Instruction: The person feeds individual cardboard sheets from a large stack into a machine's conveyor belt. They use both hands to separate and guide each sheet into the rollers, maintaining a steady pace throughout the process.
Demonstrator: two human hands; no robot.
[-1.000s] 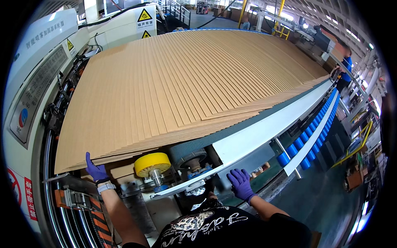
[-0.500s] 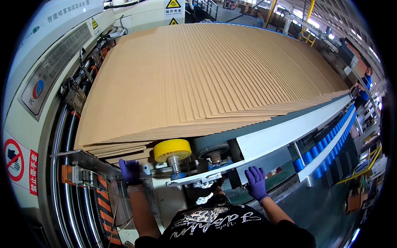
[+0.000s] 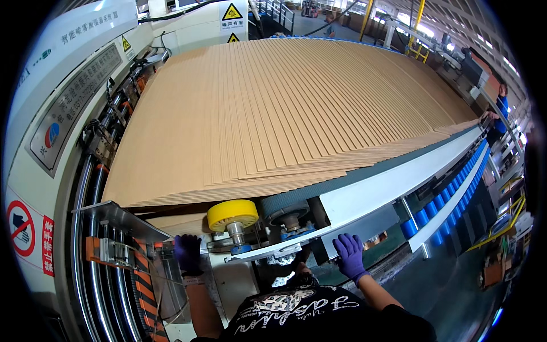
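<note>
A wide fan of overlapping brown corrugated cardboard sheets (image 3: pixel 228 119) lies on the conveyor in front of me. My left hand (image 3: pixel 188 254), in a purple glove, is beside the metal frame left of the yellow wheel (image 3: pixel 232 215). Its fingers are stretched upward, with nothing visible in them. In a matching glove, my right hand (image 3: pixel 350 256) is at the lower edge of the conveyor's white side rail (image 3: pixel 393 191), fingers stretched out and slightly apart. A lower piece of cardboard (image 3: pixel 185 222) shows under the stack, close to my left hand.
Metal rollers (image 3: pixel 88 228) and a machine wall with a glove-prohibition sign (image 3: pixel 23 228) stand at left. A dark ribbed belt (image 3: pixel 310 190) runs beneath the sheets. Blue rollers (image 3: pixel 439 202) line the right side. A person in blue (image 3: pixel 500 114) stands at far right.
The sheets' near edge has shifted, and fewer lower layers show above the yellow wheel. My left hand sits a little lower and further right. The right hand stays by the rail.
</note>
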